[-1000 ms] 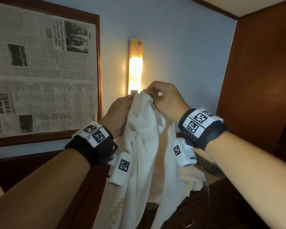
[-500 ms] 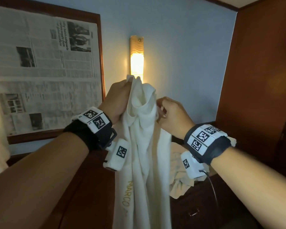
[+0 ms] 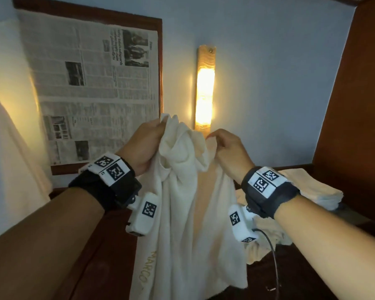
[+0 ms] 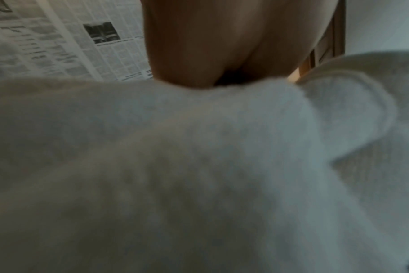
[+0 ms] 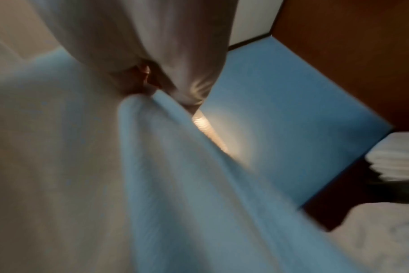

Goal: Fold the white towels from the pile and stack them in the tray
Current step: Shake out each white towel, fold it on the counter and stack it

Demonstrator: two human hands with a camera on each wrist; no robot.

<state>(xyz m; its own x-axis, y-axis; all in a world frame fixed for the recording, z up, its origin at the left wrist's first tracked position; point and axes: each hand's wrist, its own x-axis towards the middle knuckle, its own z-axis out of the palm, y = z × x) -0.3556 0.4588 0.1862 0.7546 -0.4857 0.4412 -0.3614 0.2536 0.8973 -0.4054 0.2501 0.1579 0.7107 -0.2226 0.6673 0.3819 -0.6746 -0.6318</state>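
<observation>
A white towel (image 3: 182,213) with gold lettering hangs bunched in the air before the wall. My left hand (image 3: 146,144) grips its top corner. My right hand (image 3: 227,148) pinches the towel's edge a little lower, to the right. The cloth (image 4: 199,166) fills the left wrist view, with my left hand (image 4: 222,46) above it. In the blurred right wrist view my fingers (image 5: 140,77) clutch the towel (image 5: 175,166). A stack of folded white towels (image 3: 312,187) sits at the right, its tray hidden. Crumpled towels of the pile (image 3: 266,234) lie below my right wrist.
A framed newspaper (image 3: 91,87) hangs on the blue wall beside a lit wall lamp (image 3: 205,89). A dark wooden cabinet (image 3: 355,105) rises at the right, and a dark wooden surface (image 3: 301,278) lies underneath. Pale fabric (image 3: 7,126) covers the far left.
My left hand rose with the towel's top. My right hand slid down from the top, then out to the right along the edge, spreading the cloth a little.
</observation>
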